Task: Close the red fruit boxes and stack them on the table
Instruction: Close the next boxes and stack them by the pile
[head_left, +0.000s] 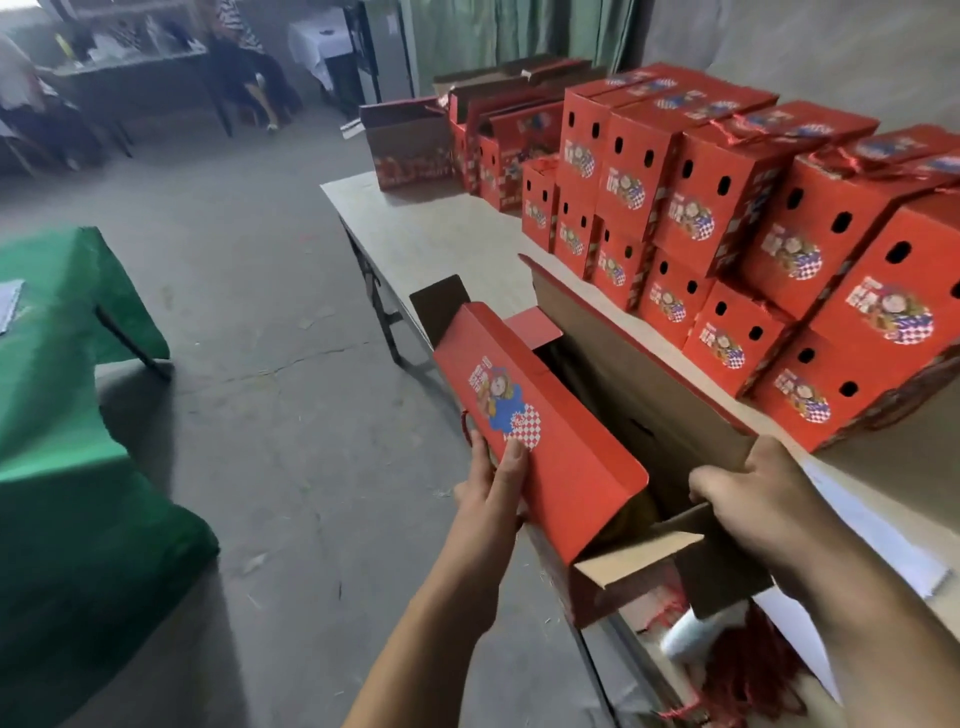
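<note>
Where the view begins at far left, a green-draped table (78, 395) stands well apart from the work, across bare concrete floor (270, 291).

Item, left hand (491, 486): thumb laid flat on the printed red lid flap (535, 415), remaining fingers behind the flap and mostly hidden; the flap is pinched between thumb and fingers near its lower edge.

Item, open red fruit box (623, 415): sits at the near edge of the long table (436, 234), lid flaps raised, brown inside showing, a small end flap (639, 558) jutting out at the near corner.

Item, right hand (763, 493): fingers curled together over the box's near right rim, gripping the cardboard wall.

Item, closed red boxes (727, 218): stacked two high in rows further along and to the right on the same table; several still-open boxes (493, 140) stand at the far end.

Handling note, as judgement: the end flaps probably want tucking inward first, the right hand steadying the wall while the left swings the printed flap over squarely, so its edge seats without buckling. Contents cannot be made out.
</note>
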